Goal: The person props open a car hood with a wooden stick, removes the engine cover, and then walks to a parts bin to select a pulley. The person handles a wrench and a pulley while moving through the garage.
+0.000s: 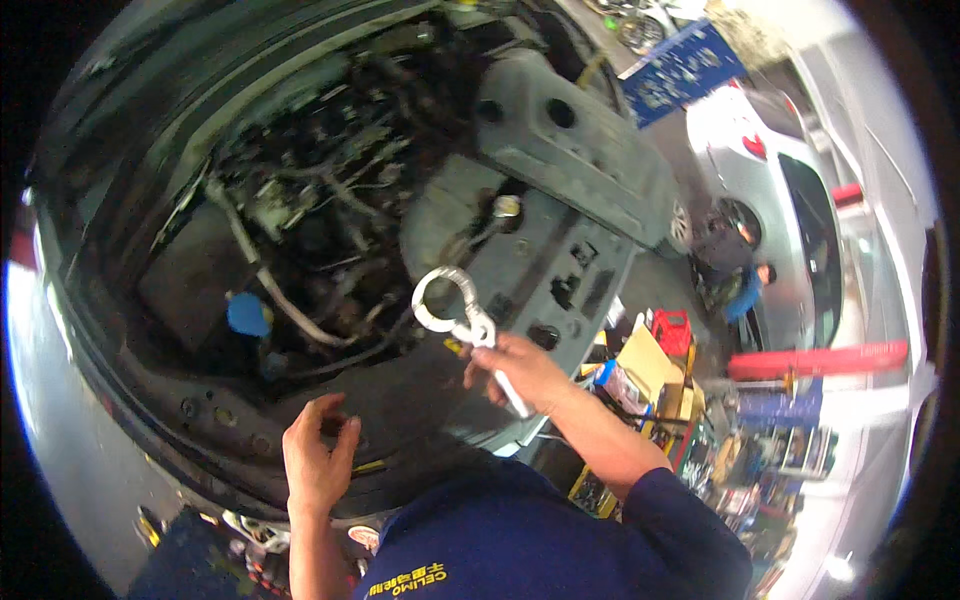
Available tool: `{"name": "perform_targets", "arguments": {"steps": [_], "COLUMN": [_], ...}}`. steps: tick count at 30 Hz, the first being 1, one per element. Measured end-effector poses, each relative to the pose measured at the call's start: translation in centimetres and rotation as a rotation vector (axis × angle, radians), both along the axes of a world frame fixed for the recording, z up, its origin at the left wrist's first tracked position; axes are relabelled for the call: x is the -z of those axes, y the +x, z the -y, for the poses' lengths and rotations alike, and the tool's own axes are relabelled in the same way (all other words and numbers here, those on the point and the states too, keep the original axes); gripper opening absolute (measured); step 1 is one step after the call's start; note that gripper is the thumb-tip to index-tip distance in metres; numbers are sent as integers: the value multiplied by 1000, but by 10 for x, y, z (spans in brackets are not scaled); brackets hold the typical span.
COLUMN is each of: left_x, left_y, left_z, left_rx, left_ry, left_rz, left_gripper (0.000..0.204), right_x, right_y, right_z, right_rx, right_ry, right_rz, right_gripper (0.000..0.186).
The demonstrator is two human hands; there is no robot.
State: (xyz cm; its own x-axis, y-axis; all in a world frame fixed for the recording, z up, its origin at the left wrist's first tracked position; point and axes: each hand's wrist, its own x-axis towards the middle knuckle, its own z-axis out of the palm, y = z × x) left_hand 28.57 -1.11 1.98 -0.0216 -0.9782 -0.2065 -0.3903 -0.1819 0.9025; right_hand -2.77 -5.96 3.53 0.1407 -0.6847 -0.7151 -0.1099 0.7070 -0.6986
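Observation:
My right hand [527,373] is closed round the handle of a silver oil filter wrench [479,329]. The tool's open metal ring points up and away from me, over the front part of a car's engine bay. Lower and further left, my left hand [318,458] hovers by the near edge of the bay. Its thumb and curled fingers stand apart, with nothing visible between them. Beyond both hands lies the dark engine [330,190], with hoses and pipes across it. A blue cap [248,315] sits at the left side of the bay.
A large grey panel [590,160] forms the right side of the bay. To the right are an opened cardboard box [648,362], a red container [672,332] and crowded tools. Further off, a person in blue [745,293] crouches beside a silver car [775,190]. A red beam [820,360] crosses there.

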Motion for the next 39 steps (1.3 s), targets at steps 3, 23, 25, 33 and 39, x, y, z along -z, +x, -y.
{"name": "perform_targets", "arguments": {"steps": [3, 23, 25, 33, 39], "left_x": [-6, 5, 7, 8, 1], "left_y": [-25, -281, -328, -482, -600], "left_z": [-11, -210, -237, -361, -423], "left_rx": [28, -900, -1051, -1625, -2163], "left_ry": [26, 72, 92, 108, -8], "left_rz": [-4, 34, -52, -88, -146], "left_gripper": [38, 42, 42, 51, 47], "right_x": [-5, -7, -9, -6, -16], "right_y": [-6, -142, -149, -138, -149], "right_z": [-39, -63, -61, -148, -262], "right_rx": [-183, -1376, -1564, -2117, -2521], "right_ry": [93, 206, 194, 277, 212], "right_rz": [78, 169, 116, 201, 280], "right_gripper": [32, 27, 25, 26, 28]}}
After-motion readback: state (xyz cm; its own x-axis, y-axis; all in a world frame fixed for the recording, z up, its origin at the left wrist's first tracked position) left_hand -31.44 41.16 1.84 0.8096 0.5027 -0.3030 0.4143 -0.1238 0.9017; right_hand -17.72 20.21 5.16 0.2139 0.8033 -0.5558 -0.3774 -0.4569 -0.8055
